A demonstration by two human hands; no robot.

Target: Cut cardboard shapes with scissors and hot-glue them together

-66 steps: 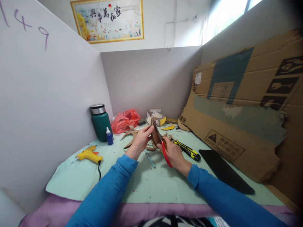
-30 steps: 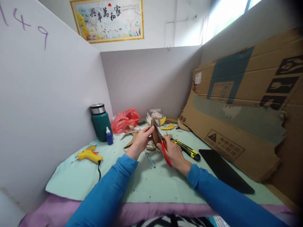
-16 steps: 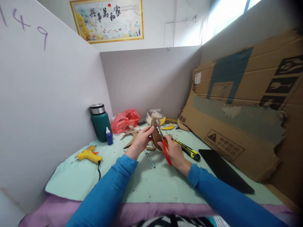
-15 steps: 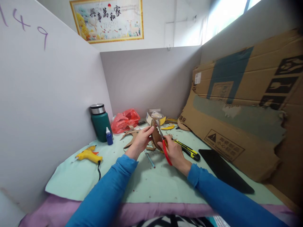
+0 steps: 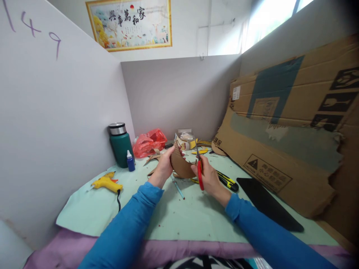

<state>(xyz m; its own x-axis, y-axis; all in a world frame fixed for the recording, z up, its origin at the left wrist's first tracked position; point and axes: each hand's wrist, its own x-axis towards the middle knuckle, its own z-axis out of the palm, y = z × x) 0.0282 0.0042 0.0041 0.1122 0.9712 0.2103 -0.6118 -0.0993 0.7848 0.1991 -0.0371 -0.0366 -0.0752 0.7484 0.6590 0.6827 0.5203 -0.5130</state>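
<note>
A curved piece of brown cardboard [image 5: 181, 164] is held up above the table, its upper left end gripped by my left hand [image 5: 165, 166]. My right hand [image 5: 209, 175] is closed on red-handled scissors [image 5: 200, 173], whose blades point up and away, to the right of the cardboard's inner curve. Fingertips of the right hand reach the cardboard's lower right end; whether they pinch it I cannot tell. Below the cardboard lies a light blue pen [image 5: 178, 188]. A yellow and black utility knife [image 5: 228, 181] rests just right of my right hand.
At left are a yellow glue gun [image 5: 107, 183], a green bottle [image 5: 120, 145] and a small blue bottle [image 5: 130, 162]. Behind are a red plastic bag [image 5: 150, 144], a small box [image 5: 185, 139] and scraps. A black flat sheet [image 5: 267, 203] and large cardboard [image 5: 269, 149] stand right.
The cardboard has turned so that its broad face shows. The scissors have come away from its edge and now point more upright. My left hand has shifted slightly left.
</note>
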